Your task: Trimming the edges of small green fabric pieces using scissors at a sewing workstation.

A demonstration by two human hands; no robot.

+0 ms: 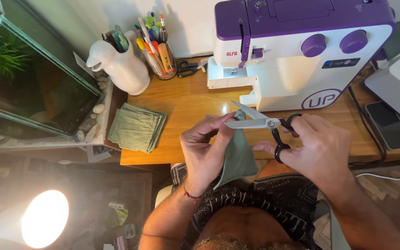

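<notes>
My left hand (204, 148) pinches a piece of pale green fabric (238, 157) by its top edge, and the cloth hangs down over my lap. In my right hand (318, 148) are black-handled scissors (260, 121), blades parted and pointing left, right at the fabric's top edge by my left fingertips. Both hands hover at the front edge of the wooden table (186, 102), just before a white and purple sewing machine (297, 51).
A stack of folded green fabric pieces (137, 127) lies at the table's left. Behind it stand a white jug (121, 65) and a cup of pens (156, 46), with small scissors (188, 67) beside. A phone (387, 125) lies right. An aquarium (28, 83) and lit lamp (42, 217) are left.
</notes>
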